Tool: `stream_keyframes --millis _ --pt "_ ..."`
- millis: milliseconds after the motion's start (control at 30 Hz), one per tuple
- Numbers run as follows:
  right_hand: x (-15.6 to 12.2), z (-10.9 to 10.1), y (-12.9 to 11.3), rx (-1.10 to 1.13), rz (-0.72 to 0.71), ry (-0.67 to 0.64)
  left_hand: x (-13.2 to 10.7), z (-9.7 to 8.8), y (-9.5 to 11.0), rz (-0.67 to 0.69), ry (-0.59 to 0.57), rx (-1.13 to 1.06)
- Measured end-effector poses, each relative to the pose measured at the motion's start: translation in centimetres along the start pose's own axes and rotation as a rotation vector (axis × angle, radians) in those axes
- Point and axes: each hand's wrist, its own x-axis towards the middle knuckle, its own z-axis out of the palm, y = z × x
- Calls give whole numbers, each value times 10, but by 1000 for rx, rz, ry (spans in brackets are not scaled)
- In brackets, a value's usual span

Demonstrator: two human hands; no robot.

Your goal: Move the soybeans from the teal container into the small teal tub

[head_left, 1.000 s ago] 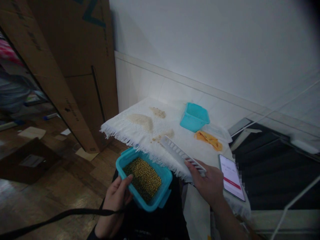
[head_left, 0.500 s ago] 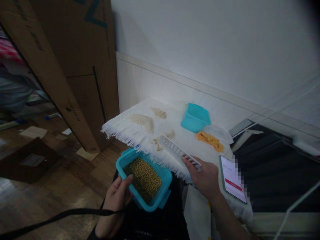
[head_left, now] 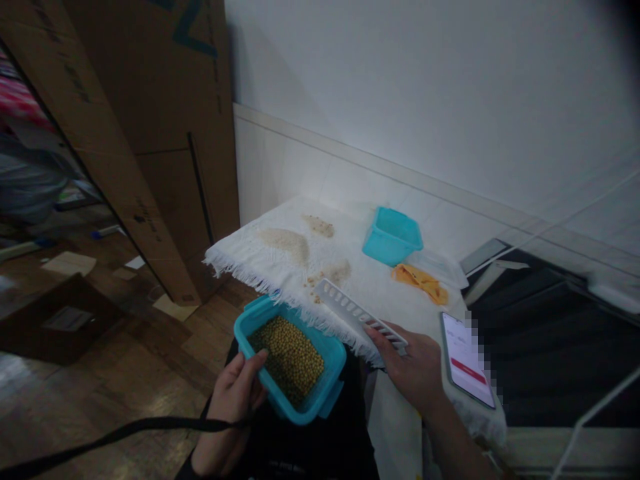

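My left hand [head_left: 239, 387] grips the near left rim of a teal plastic container [head_left: 334, 357], thumb over the edge. Round yellow beans [head_left: 295, 350] lie inside it, with darker small grains along the left and bottom. The container sits tilted over my lap, just below the fringed cloth edge. My right hand [head_left: 413, 367] is closed on one end of a white slotted plastic strip [head_left: 356, 308]. The strip's far end rests at or just above the white cloth [head_left: 345, 233], beside a few loose beans [head_left: 314, 288].
Pale grain piles [head_left: 287, 244] spread on the cloth. Towards the wall stand a second teal container [head_left: 393, 240], an orange cloth [head_left: 420, 283] and a clear lid [head_left: 445, 267]. A phone [head_left: 467, 360] lies at the right edge. A tall cardboard box [head_left: 175, 167] stands on the left.
My right hand has shifted the slotted strip slightly down and towards me, nearer the cloth's fringed edge. The container in my left hand has hardly moved.
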Motion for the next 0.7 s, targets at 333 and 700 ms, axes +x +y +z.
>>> stream_keyframes --millis 333,700 --pt "2 -4 3 -36 -21 16 -4 4 5 -6 3 -15" --pt "-2 -5 4 -10 22 -7 -1 -3 0 -11 -17 20"
